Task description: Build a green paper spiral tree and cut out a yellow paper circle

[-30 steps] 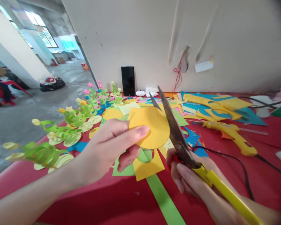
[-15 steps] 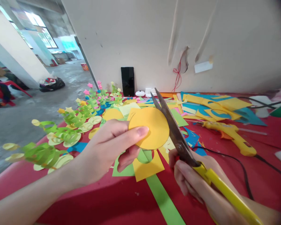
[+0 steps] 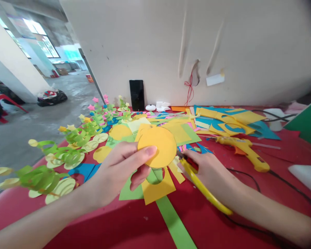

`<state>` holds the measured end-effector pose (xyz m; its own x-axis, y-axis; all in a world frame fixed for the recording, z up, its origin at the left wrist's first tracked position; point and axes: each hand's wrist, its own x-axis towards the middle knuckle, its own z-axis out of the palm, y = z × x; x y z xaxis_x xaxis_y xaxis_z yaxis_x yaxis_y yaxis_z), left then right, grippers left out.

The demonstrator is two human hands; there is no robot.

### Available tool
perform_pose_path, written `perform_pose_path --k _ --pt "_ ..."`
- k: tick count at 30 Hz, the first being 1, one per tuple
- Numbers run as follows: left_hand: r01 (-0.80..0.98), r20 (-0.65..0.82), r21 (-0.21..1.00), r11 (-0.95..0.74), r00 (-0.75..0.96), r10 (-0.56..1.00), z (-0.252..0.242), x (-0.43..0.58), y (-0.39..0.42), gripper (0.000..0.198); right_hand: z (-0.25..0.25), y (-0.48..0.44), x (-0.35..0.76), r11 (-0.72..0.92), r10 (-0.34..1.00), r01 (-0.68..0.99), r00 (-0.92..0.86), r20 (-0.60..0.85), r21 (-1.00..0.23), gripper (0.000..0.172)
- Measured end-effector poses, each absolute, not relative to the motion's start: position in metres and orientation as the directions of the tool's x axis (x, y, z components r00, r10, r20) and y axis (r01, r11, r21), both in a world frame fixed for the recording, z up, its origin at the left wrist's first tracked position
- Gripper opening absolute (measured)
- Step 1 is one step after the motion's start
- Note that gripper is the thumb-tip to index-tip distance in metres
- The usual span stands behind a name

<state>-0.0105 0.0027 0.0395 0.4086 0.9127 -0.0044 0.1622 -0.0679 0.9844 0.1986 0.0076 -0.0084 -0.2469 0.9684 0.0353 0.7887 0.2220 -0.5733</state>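
Observation:
My left hand [image 3: 131,160] pinches a round yellow paper disc [image 3: 162,147] between thumb and fingers, upright above the table. Just right of the disc, my right hand [image 3: 200,164] is closed on scissors with yellow handles [image 3: 207,193]; their blades are mostly hidden by the hand. Below the disc lie a yellow paper piece with a cut-out [image 3: 159,192] and a long green strip [image 3: 176,223].
Curled green paper plants [image 3: 38,178] line the table's left side. A black phone [image 3: 137,95] leans on the wall. A yellow glue gun [image 3: 248,154] with a cord lies right, before blue and yellow scraps [image 3: 268,129].
My right hand has turned and moved in towards the table, so the scissors' blades no longer point up beside the disc. The whole view has shifted slightly; my left hand still holds the disc.

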Motion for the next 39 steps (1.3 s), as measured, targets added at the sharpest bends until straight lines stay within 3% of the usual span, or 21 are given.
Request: perform_pose_path --k 4,10,13,15,17,19,21,23,26,27,29,31,32,35,37,39 --pt "0.162 -0.037 0.986 -0.034 0.414 0.909 0.032 -0.006 0.003 0.048 -0.021 0.012 0.201 0.245 0.953 0.830 -0.302 -0.034 -0.502 0.022" --pt "0.064 -0.068 0.997 0.042 0.481 0.874 0.026 0.000 0.001 0.043 -0.024 0.013 0.202 0.317 0.924 0.804 -0.381 -0.026 -0.503 0.036" --pt "0.118 -0.056 0.993 -0.003 0.497 0.866 0.023 0.001 0.002 0.044 -0.012 0.013 0.204 0.374 0.901 0.767 -0.433 0.010 -0.522 0.031" --pt "0.194 -0.029 0.978 -0.077 0.490 0.871 0.022 0.001 0.002 0.046 0.001 0.010 0.203 0.397 0.904 0.702 -0.409 0.120 -0.591 0.019" --pt "0.288 0.008 0.942 -0.171 0.491 0.871 0.022 0.000 0.001 0.047 0.014 0.005 0.202 0.383 0.912 0.548 -0.353 0.210 -0.744 0.015" --pt "0.372 0.072 0.878 -0.302 0.520 0.851 0.022 0.000 -0.001 0.047 0.024 -0.002 0.199 0.295 0.926 0.338 -0.332 0.180 -0.893 0.016" --pt "0.421 0.180 0.771 -0.477 0.576 0.798 0.024 0.000 -0.004 0.041 0.028 -0.008 0.196 0.219 0.923 0.231 -0.364 0.124 -0.948 0.016" --pt "0.432 0.292 0.632 -0.643 0.636 0.714 0.026 0.000 -0.006 0.032 0.028 -0.012 0.195 0.255 0.911 0.236 -0.383 0.152 -0.938 0.007" --pt "0.440 0.320 0.556 -0.705 0.669 0.670 0.028 0.002 -0.006 0.018 0.026 -0.014 0.199 0.543 0.826 0.326 -0.372 0.423 -0.774 0.006" --pt "0.450 0.277 0.606 -0.656 0.653 0.704 0.027 0.003 -0.005 0.015 0.026 -0.014 0.202 0.668 0.743 0.385 -0.379 0.551 -0.637 0.009" --pt "0.432 0.118 0.784 -0.445 0.601 0.791 0.026 0.006 -0.002 0.012 0.026 -0.013 0.209 0.827 0.495 0.510 -0.460 0.737 -0.237 0.012" --pt "0.336 -0.073 0.929 -0.156 0.579 0.812 0.022 0.008 0.001 0.013 0.026 -0.012 0.214 0.816 0.271 0.563 -0.569 0.777 0.128 0.017" --pt "0.257 -0.143 0.966 -0.018 0.592 0.793 0.020 0.009 0.003 0.015 0.026 -0.012 0.216 0.788 0.207 0.571 -0.601 0.772 0.233 0.021" --pt "0.052 -0.215 0.968 0.245 0.670 0.710 0.014 0.010 0.006 0.033 0.024 -0.010 0.218 0.752 0.136 0.564 -0.640 0.756 0.341 0.026" --pt "0.009 -0.212 0.961 0.276 0.667 0.714 0.012 0.009 0.007 0.041 0.022 -0.007 0.219 0.749 0.102 0.530 -0.684 0.722 0.397 0.024" --pt "0.063 -0.226 0.969 0.241 0.623 0.748 0.013 0.009 0.005 0.033 0.020 -0.004 0.221 0.750 0.069 0.488 -0.730 0.680 0.447 0.022"
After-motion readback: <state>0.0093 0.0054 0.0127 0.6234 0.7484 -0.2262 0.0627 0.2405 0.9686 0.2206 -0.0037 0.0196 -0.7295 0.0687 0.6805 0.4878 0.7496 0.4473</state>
